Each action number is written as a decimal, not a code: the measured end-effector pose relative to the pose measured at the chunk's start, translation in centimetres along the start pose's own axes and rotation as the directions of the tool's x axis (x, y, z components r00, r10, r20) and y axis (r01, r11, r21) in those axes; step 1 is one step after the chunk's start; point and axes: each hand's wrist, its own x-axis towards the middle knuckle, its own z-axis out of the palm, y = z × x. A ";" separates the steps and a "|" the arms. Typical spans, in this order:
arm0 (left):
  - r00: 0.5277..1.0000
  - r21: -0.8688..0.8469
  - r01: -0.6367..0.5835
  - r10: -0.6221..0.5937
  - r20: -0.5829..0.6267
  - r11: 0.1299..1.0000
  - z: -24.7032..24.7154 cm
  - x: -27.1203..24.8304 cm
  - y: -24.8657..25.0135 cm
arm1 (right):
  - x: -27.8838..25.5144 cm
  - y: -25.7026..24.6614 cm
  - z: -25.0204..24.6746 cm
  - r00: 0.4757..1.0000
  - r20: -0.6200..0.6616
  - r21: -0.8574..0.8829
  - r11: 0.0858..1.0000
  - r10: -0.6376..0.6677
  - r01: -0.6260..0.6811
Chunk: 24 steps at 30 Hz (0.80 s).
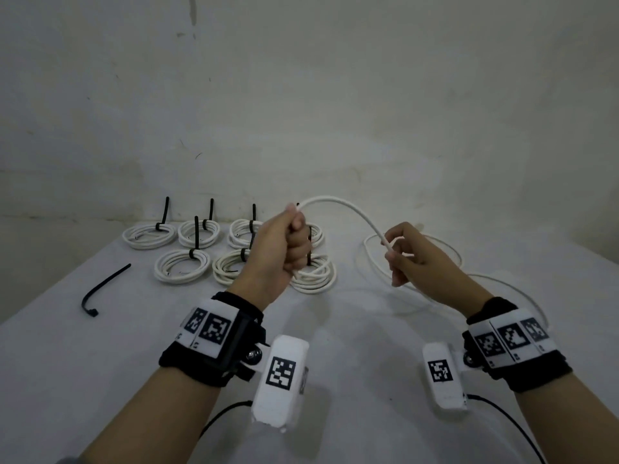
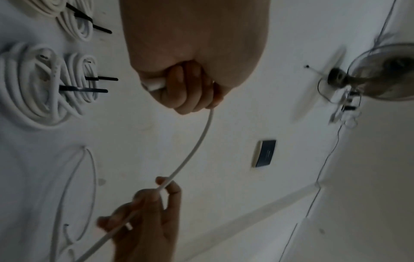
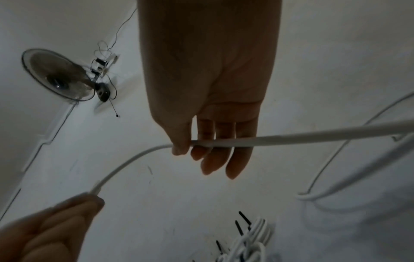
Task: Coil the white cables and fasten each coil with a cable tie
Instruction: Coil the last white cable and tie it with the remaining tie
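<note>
So, left hand [image 1: 280,249] is a closed fist, fingers curled tight round the end of the loose white cable [image 1: 348,209]; in the left wrist view the cable's tip sticks out just past the curled fingers [image 2: 186,88] on the palm side. The cable leaves the top of the fist, arcs over and drops to the right hand [image 1: 415,262]. There the thumb and index fingertip pinch it lightly, and the other three fingers [image 3: 224,156] are nearly straight, lying behind the cable (right wrist view shows it crossing them). Beyond the right fingers the cable runs down onto the white table [image 1: 100,363] in slack loops [image 1: 415,259], partly behind the hand; its far end cannot be made out.

Behind the left fist sit the tied coils [image 1: 182,266], each with a black cable tie, tails sticking up; the fist hides parts of the nearest ones, so an exact count is hard to give. A loose black cable tie [image 1: 104,291] lies well to the left of the left fingers.

Both hands are raised off the table, forearms coming in from the bottom edge, wrists in black bands with marker tags. The left fist is upright, thumb side up; the right hand is tilted, back toward the head camera, fingers pointing left and down.
</note>
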 end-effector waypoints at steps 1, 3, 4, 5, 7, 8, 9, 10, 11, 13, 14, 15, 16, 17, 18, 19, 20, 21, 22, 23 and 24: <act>0.999 -0.069 -0.031 0.030 -0.014 0.997 -0.3 0.1 0.4 | -0.2 0.2 0.2 1.000 0.024 -0.013 1.000 0.004 -0.004; 0.995 -0.178 -0.093 0.087 -0.043 0.980 -0.8 0.4 1.3 | -0.4 0.4 0.3 0.997 0.076 -0.079 0.997 0.002 0.004; 0.993 -0.217 -0.119 0.109 -0.055 0.969 -1.1 0.5 1.6 | -0.6 0.3 0.3 0.995 0.104 -0.133 0.991 -0.008 0.022; 0.990 -0.242 -0.137 0.126 -0.061 0.961 -1.3 0.7 1.8 | -0.6 0.1 0.3 0.991 0.134 -0.197 0.979 -0.025 0.051; 0.988 -0.254 -0.152 0.141 -0.062 0.955 -1.6 0.9 1.8 | -0.8 -0.5 0.3 0.977 0.203 -0.327 0.935 -0.070 0.135; 0.988 -0.246 -0.155 0.144 -0.062 0.957 -1.7 1.0 1.7 | -0.9 -0.9 0.4 0.966 0.238 -0.383 0.905 -0.098 0.186; 0.987 -0.233 -0.156 0.146 -0.062 0.960 -1.7 1.1 1.4 | -1.0 -1.3 0.6 0.953 0.273 -0.428 0.871 -0.131 0.242; 0.987 -0.219 -0.156 0.146 -0.063 0.963 -1.6 1.2 1.2 | -1.1 -1.9 0.9 0.938 0.306 -0.456 0.841 -0.161 0.293; 0.988 -0.205 -0.153 0.143 -0.064 0.967 -1.4 1.2 0.9 | -1.3 -2.6 1.2 0.922 0.342 -0.470 0.816 -0.183 0.336; 0.989 -0.175 -0.144 0.135 -0.061 0.974 -1.0 1.2 0.2 | -1.8 -4.2 1.8 0.884 0.410 -0.496 0.758 -0.224 0.423; 0.990 -0.157 -0.137 0.130 -0.054 0.978 -0.8 1.2 -0.2 | -2.0 -5.1 2.1 0.863 0.441 -0.499 0.731 -0.248 0.465; 0.991 -0.136 -0.129 0.124 -0.043 0.982 -0.5 1.1 -0.5 | -2.3 -6.0 2.4 0.844 0.463 -0.492 0.713 -0.271 0.499; 0.993 -0.113 -0.119 0.117 -0.025 0.986 -0.2 0.9 -1.0 | -2.5 -6.9 2.6 0.827 0.478 -0.481 0.699 -0.296 0.529; 0.994 -0.087 -0.105 0.105 -0.001 0.991 0.1 0.7 -1.3 | -2.6 -7.7 2.8 0.813 0.485 -0.468 0.689 -0.323 0.553; 0.996 -0.058 -0.087 0.089 0.027 0.994 0.4 0.5 -1.7 | -2.6 -8.3 2.9 0.801 0.479 -0.439 0.692 -0.359 0.573; 0.996 -0.028 -0.072 0.074 0.059 0.997 0.7 0.1 -2.0 | -2.4 -8.9 2.9 0.796 0.459 -0.399 0.709 -0.395 0.582; 0.994 0.011 -0.068 0.067 0.089 0.998 0.9 -0.2 -2.4 | -2.2 -9.3 2.7 0.795 0.434 -0.365 0.725 -0.424 0.585; 0.990 0.059 -0.077 0.070 0.118 0.995 1.0 -0.5 -2.7 | -1.8 -9.5 2.5 0.800 0.403 -0.348 0.734 -0.444 0.583; 0.986 0.113 -0.095 0.078 0.145 0.989 1.0 -0.7 -2.9 | -1.5 -9.7 2.3 0.813 0.362 -0.345 0.744 -0.457 0.572; 0.981 0.160 -0.113 0.085 0.172 0.981 1.0 -0.9 -3.1 | -1.2 -9.8 2.1 0.829 0.310 -0.341 0.760 -0.465 0.554; 0.976 0.194 -0.129 0.089 0.201 0.973 0.9 -1.1 -3.2 | -0.9 -9.8 1.9 0.847 0.251 -0.333 0.779 -0.470 0.531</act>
